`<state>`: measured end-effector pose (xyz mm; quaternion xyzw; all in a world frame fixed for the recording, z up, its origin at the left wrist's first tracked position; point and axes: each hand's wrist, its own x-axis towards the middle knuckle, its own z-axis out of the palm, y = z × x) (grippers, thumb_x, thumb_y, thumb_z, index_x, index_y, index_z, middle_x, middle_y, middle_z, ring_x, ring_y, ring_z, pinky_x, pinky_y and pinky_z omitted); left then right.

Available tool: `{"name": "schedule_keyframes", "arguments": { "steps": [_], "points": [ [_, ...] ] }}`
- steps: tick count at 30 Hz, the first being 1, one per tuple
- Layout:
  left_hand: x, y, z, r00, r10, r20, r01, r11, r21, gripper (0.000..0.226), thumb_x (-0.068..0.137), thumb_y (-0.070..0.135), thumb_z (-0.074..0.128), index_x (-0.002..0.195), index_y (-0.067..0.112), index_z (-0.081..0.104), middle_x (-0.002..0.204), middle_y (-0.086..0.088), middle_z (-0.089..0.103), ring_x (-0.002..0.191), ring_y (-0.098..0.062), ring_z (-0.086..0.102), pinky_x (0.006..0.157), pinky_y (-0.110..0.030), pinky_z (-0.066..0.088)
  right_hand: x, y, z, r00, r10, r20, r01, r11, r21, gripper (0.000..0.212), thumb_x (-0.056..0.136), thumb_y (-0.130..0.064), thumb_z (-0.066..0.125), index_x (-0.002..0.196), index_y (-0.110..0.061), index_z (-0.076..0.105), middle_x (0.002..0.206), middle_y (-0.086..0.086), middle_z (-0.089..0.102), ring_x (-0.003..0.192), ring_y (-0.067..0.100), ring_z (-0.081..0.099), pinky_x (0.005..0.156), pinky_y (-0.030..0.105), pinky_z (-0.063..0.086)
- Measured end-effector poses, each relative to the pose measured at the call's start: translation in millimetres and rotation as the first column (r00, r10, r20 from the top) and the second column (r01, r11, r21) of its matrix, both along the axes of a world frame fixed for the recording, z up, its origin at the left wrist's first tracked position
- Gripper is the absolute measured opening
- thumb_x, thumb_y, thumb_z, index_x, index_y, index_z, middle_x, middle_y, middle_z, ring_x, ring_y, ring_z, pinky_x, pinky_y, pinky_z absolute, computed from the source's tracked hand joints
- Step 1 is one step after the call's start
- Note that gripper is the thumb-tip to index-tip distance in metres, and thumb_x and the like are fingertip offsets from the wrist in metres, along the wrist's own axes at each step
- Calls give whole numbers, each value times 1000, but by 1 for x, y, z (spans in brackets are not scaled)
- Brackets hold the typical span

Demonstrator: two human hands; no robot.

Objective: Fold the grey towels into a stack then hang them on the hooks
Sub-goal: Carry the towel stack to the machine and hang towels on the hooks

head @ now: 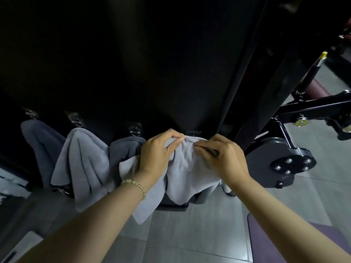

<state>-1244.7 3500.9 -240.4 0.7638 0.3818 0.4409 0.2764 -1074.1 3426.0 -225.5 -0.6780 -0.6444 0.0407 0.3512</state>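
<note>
A light grey towel (186, 168) hangs bunched against the black wall panel, its top gathered just under a dark hook (193, 133). My left hand (155, 152) grips its upper left folds, and my right hand (222, 156) pinches its top right edge. To the left, a dark grey towel (123, 149) hangs under a clear hook (134, 130). Further left, another light grey towel (85, 164) hangs under a second hook (75, 118), and a dark towel (41, 141) hangs under the far-left hook (30, 112).
A black gym machine (284, 154) with a round grey bolted plate stands close at the right. Its black arm (311, 105) reaches rightward. A purple mat (296, 242) lies on the grey tiled floor (190, 234) at lower right.
</note>
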Motion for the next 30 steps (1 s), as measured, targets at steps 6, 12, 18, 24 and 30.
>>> {"name": "schedule_keyframes", "arguments": {
  "steps": [6,12,18,24,30],
  "points": [
    [6,-5,-19,999,3,-41,-5,998,-56,14,88,29,65,89,17,70,85,12,71,80,-3,65,71,-29,53,-2,-6,-26,902,-76,-424,31,993,-113,9,81,-33,71,89,-34,75,81,-12,65,80,4,62,79,34,53],
    [13,-9,-28,993,50,105,-20,964,-266,4,88,18,66,88,15,68,85,9,71,86,-8,66,80,-32,54,-4,-18,-41,928,-56,-368,27,996,-85,21,85,-30,69,105,-30,71,103,-14,58,99,3,55,88,22,45],
    [14,-15,-37,975,136,176,-81,955,-287,4,89,14,64,88,14,68,84,6,70,85,-9,66,80,-31,55,-18,-20,-41,997,24,-69,-23,1000,5,42,89,-39,50,125,-20,60,119,-6,54,108,14,51,93,38,46],
    [18,-18,-38,962,200,185,-136,941,-308,3,88,16,66,87,18,67,82,10,69,83,-5,65,76,-24,52,-25,-13,-48,996,-40,74,43,998,-40,43,93,-38,39,127,-19,58,116,-4,59,106,17,55,93,30,38],
    [4,-27,-28,988,121,96,-98,971,-216,13,90,16,63,101,21,59,93,10,61,88,-6,60,78,-17,47,-27,-17,-62,982,-45,-185,17,989,-150,40,93,-43,44,127,-26,57,121,-8,57,110,14,54,98,40,43]
  ]
}}
